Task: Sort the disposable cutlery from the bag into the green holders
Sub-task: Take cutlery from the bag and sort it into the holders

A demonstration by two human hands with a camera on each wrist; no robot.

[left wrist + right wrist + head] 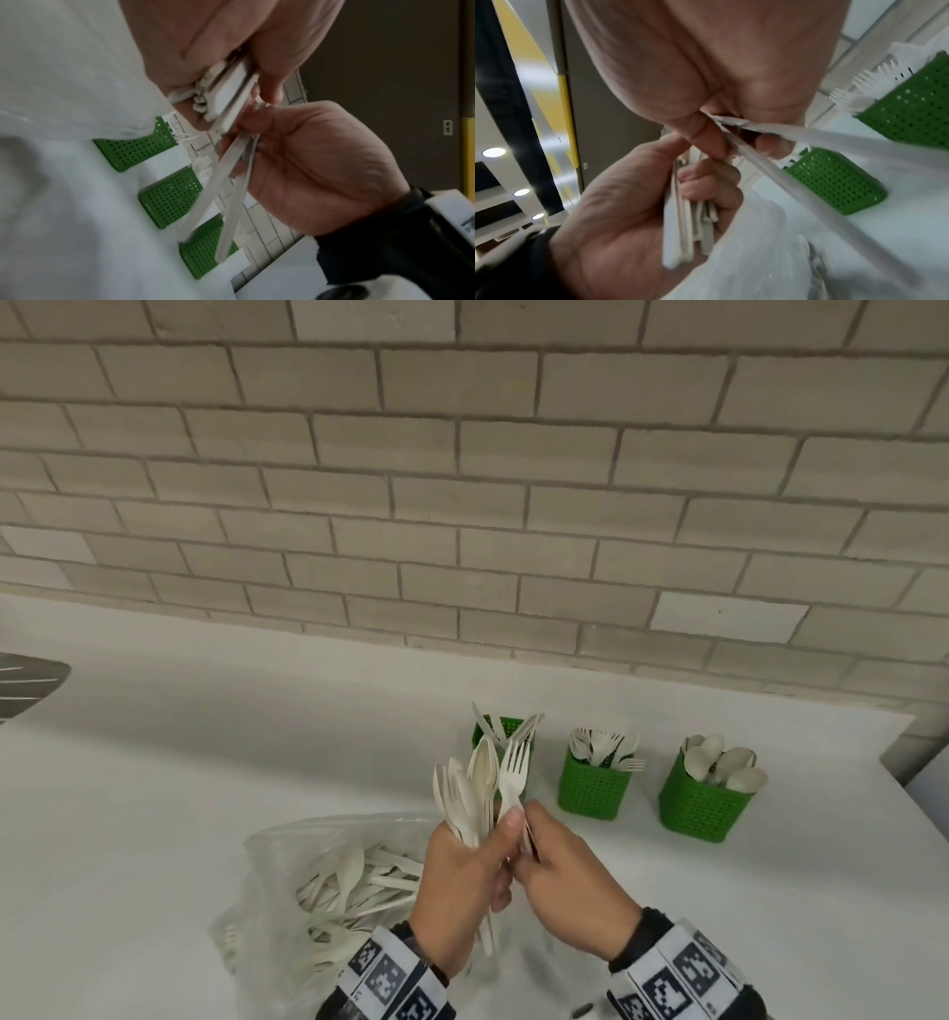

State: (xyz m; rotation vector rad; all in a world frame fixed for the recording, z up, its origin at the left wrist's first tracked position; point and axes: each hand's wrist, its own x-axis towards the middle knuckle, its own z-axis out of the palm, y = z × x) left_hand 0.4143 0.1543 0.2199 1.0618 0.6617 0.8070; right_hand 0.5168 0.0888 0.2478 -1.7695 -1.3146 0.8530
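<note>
My left hand (500, 855) grips a fanned bunch of cream forks and spoons (475, 793), heads up, above the counter. My right hand (529, 837) pinches a whiter fork (513, 770) at the bunch's right side; the right wrist view shows two handles (770, 162) between its fingers. A clear plastic bag (287, 855) with more cutlery lies below my left hand. Three green holders stand behind: the left holder (508, 725) with knives, partly hidden by the bunch, the middle holder (593, 788) with forks, the right holder (703, 809) with spoons.
A white counter (205, 762) runs back to a grey brick wall (462, 505). The counter's right edge (909, 793) lies just past the spoon holder. A dark grey object (25, 685) pokes in at the far left.
</note>
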